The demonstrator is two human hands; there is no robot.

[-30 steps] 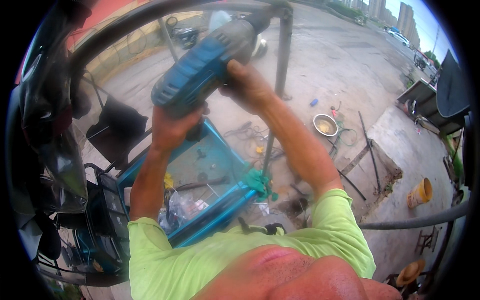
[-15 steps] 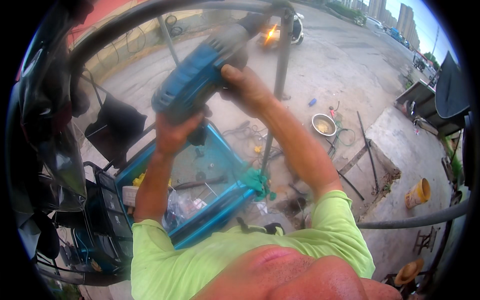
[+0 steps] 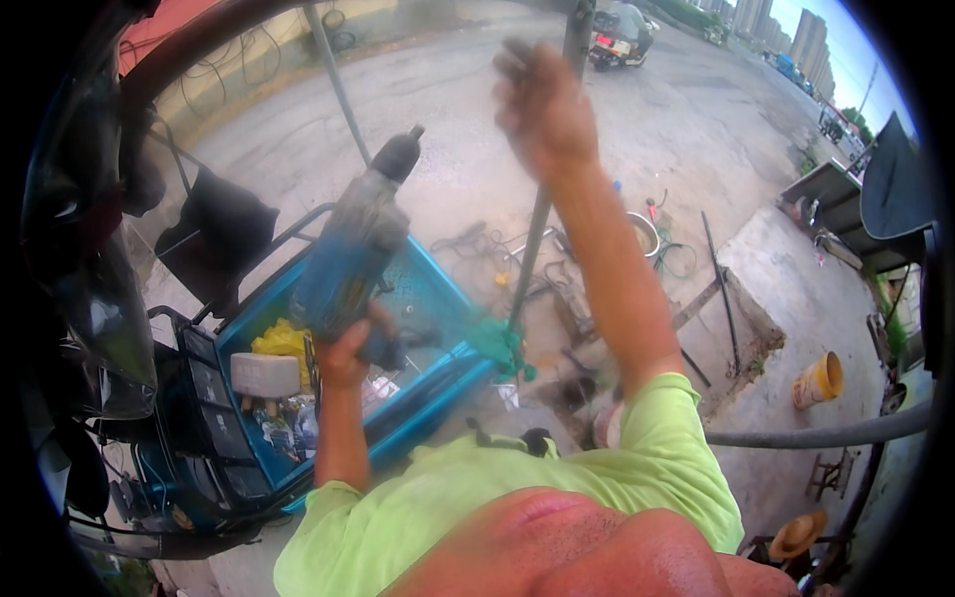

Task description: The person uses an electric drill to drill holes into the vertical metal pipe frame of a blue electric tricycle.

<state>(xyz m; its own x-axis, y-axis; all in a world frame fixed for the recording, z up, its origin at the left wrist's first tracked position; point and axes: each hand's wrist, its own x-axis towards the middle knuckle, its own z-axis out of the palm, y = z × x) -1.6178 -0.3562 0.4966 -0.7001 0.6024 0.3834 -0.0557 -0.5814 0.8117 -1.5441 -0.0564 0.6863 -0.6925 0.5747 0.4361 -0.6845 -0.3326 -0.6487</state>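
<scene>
A blue-and-grey impact wrench (image 3: 346, 244) points up and away at the left of centre, its black nose ending in a short bare drive. My left hand (image 3: 348, 348) is closed around its grip, low on the tool, above the blue cargo bed (image 3: 448, 289). My right hand (image 3: 552, 114) is raised beside the upright metal pole (image 3: 542, 204), off the wrench. Motion smears its fingers, so what they hold, if anything, cannot be made out. A green cloth or bag (image 3: 500, 345) is tied low on the pole.
A pale block (image 3: 265, 374) and a yellow bag (image 3: 282, 340) lie in the bed. A dark curved tube (image 3: 214, 45) crosses overhead. On the ground are a bowl (image 3: 647, 235), rods (image 3: 721, 289) and a yellow bucket (image 3: 819, 380). A scooter (image 3: 619, 45) is on the road.
The impact wrench has come down from the overhead tube, held by my left hand. My right hand has left the wrench and risen beside the pole. The scooter has moved right and farther off.
</scene>
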